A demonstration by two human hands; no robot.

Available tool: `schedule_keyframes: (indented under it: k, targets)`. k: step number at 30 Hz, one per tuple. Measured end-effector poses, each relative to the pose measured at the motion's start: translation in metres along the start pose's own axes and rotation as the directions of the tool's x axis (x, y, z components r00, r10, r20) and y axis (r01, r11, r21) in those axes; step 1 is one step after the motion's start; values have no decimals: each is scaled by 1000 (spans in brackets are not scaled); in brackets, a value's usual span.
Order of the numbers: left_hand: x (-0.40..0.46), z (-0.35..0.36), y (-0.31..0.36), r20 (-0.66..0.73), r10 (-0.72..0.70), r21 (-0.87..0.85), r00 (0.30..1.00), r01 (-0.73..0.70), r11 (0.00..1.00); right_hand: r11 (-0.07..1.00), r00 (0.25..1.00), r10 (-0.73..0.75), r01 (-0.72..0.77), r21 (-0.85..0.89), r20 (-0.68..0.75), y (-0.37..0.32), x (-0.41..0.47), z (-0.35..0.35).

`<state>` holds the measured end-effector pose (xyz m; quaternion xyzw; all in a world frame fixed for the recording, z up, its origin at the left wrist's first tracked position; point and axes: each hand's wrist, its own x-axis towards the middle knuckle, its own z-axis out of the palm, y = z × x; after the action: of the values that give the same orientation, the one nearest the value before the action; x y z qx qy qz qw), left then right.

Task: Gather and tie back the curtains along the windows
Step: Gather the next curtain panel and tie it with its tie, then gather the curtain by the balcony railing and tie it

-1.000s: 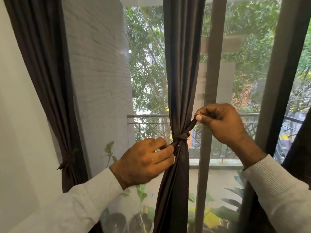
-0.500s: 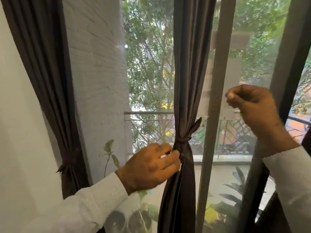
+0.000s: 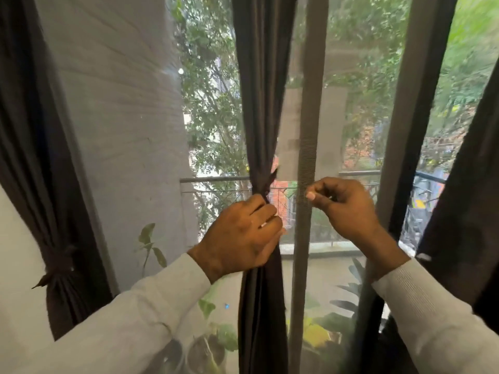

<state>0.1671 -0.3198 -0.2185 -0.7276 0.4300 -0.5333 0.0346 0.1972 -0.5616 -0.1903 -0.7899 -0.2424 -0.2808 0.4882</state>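
Left hand grips the middle curtain below its knot. Right hand, fingers curled, holds nothing visible, before the window post. Tied curtain hangs left.

Knot of the middle curtain partly hidden behind the left hand, right curtain cut by the frame edge, whether the right hand pinches anything unclear
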Motion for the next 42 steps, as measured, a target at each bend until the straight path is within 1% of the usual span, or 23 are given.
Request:
schedule_keyframes:
  k: [4, 6, 10, 13, 15, 17, 19, 22, 25, 27, 29, 31, 33, 36, 39, 42]
  targets:
    - [55, 46, 44, -29, -95, -50, 995, 93, 994, 999, 1000, 28, -28, -36, 5, 49, -18, -76]
    - [88, 73, 72, -44, -108, -88, 993, 103, 991, 995, 999, 49, -50, -91, -7, 74, -30, -124]
    - [165, 121, 117, -57, -67, -109, 996, 61, 992, 981, 995, 74, -85, -175, -69, 107, -42, -213]
    - [243, 158, 160, -66, 14, -140, 998, -23, 990, 973, 989, 87, -110, -203, -118, 133, -47, -298]
    - [283, 172, 173, -93, 55, -139, 994, -68, 988, 963, 983, 86, -124, -238, -163, 140, -44, -338]
    - [321, 183, 181, -90, 87, -139, 992, -99, 985, 952, 976, 84, -137, -272, -200, 142, -41, -374]
    - [354, 199, 177, -115, 112, -127, 987, -126, 984, 944, 973, 60, -128, -303, -222, 146, -28, -401]
    - [407, 218, 162, -232, 78, -105, 970, -105, 989, 914, 967, -24, -81, -397, -252, 150, 3, -443]
    - [464, 227, 139, -353, -55, -145, 934, 3, 989, 900, 953, -90, -46, -433, -290, 143, 41, -483]
    - [504, 233, 113, -415, -167, -199, 894, 90, 976, 886, 944, -139, -16, -464, -298, 137, 79, -503]
    - [545, 236, 88, -442, -242, -263, 864, 133, 955, 879, 932, -183, 13, -476, -312, 129, 118, -520]
    - [587, 236, 64, -447, -285, -321, 848, 146, 936, 879, 916, -229, 49, -474, -329, 121, 156, -537]
    - [627, 233, 46, -473, -315, -341, 823, 158, 927, 872, 896, -282, 91, -482, -342, 116, 191, -553]
    - [681, 218, 37, -499, -364, -356, 787, 197, 914, 859, 871, -336, 127, -495, -359, 106, 237, -578]
    - [735, 197, 37, -513, -407, -306, 756, 282, 909, 849, 830, -393, 162, -504, -395, 95, 281, -602]
    - [791, 166, 43, -575, -465, -197, 673, 437, 878, 840, 781, -457, 221, -496, -426, 78, 314, -629]
